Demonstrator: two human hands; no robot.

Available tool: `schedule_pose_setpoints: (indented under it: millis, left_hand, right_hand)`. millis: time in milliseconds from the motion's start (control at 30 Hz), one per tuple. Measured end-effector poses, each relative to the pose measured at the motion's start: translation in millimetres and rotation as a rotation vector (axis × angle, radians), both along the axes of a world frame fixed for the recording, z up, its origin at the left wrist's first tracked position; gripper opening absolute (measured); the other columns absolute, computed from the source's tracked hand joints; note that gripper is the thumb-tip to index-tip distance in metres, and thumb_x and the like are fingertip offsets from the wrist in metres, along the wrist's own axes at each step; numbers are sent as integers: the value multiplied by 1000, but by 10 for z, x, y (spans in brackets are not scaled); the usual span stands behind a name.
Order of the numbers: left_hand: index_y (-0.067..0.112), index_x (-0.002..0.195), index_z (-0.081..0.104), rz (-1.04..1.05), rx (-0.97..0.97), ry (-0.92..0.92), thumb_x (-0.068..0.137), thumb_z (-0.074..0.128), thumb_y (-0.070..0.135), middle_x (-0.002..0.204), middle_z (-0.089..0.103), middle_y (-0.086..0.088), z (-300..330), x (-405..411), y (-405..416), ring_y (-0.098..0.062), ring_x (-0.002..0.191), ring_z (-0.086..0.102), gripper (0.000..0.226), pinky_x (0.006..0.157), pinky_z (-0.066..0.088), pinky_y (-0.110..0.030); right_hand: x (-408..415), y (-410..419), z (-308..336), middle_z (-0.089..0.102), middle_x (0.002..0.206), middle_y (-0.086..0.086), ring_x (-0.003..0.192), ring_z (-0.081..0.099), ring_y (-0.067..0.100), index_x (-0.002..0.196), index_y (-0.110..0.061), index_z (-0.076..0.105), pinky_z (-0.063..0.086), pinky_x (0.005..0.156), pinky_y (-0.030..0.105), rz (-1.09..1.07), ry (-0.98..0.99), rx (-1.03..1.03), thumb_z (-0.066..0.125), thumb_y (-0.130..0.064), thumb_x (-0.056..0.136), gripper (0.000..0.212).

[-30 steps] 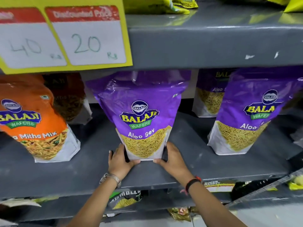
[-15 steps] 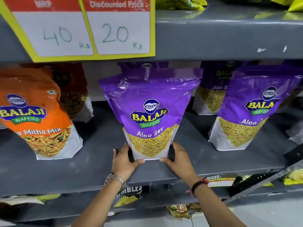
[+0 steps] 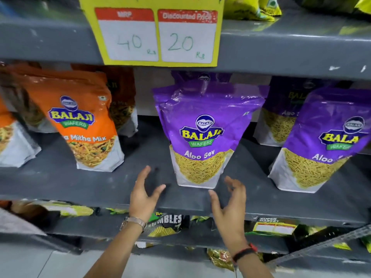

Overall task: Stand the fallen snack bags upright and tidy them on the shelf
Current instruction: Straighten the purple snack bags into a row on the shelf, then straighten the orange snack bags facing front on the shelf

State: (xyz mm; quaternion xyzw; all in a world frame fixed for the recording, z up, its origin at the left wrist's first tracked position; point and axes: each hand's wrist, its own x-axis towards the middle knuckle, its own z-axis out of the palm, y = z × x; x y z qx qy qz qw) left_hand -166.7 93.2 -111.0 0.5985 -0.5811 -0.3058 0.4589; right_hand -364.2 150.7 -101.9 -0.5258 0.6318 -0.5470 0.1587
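A purple Aloo Sev bag [image 3: 202, 129] stands upright in the middle of the grey shelf [image 3: 100, 187], with another purple bag just behind it. My left hand [image 3: 143, 195] hovers open a little left of the bag's base, fingers spread, touching nothing. My right hand [image 3: 230, 205] is open below and right of the base, apart from the bag. A second purple Aloo Sev bag [image 3: 323, 141] stands at the right, with one more behind it. An orange Mitha Mix bag [image 3: 80, 121] stands at the left, with more orange bags around it.
A yellow price card [image 3: 156, 35] reading 40 and 20 hangs from the upper shelf edge. Yellow-green packets [image 3: 253, 7] lie on the top shelf. Dark and green snack packs [image 3: 166, 223] crowd the shelf below. A tiled floor shows at the bottom.
Both hands have let go of the middle purple bag's base and drawn back toward me, fingers spread. The bag stays standing. My view has shifted left.
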Motion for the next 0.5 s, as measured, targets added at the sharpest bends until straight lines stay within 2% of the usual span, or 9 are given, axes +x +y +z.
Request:
schedule_pose_setpoints:
  millis: [167, 300, 400, 500]
  left_hand:
    - [11, 130, 38, 213, -76, 30, 75, 68, 14, 138, 45, -9, 148, 572, -1, -21, 129, 38, 63, 102, 31, -31]
    - [10, 128, 41, 295, -111, -7, 74, 69, 14, 135, 46, -13, 212, 1250, -67, -25, 128, 38, 61, 106, 32, -39]
    - [4, 128, 38, 264, -101, -49, 70, 72, 9, 136, 43, -19, 197, 1725, -253, -32, 128, 38, 67, 107, 32, -46]
    - [6, 136, 26, 131, 2, -97, 65, 78, 13, 146, 30, -17, 145, 2092, -525, -32, 135, 27, 88, 111, 26, -51]
  right_hand:
    - [557, -112, 114, 44, 114, 3, 111, 40, 12, 118, -7, 45, 29, 99, 16, 215, 123, -40, 60, -20, 82, 41]
    - [1152, -411, 123, 50, 120, 14, 117, 40, 16, 121, -4, 45, 22, 103, 12, 311, 182, 8, 61, -18, 84, 43]
    - [1618, -698, 61, 45, 129, 18, 125, 40, 29, 127, -4, 39, 24, 106, 23, 325, 192, 91, 63, -22, 83, 54]
    - [1996, -958, -7, 29, 144, 13, 136, 24, 24, 137, -9, 24, 18, 105, 18, 354, 92, 233, 68, -31, 78, 76]
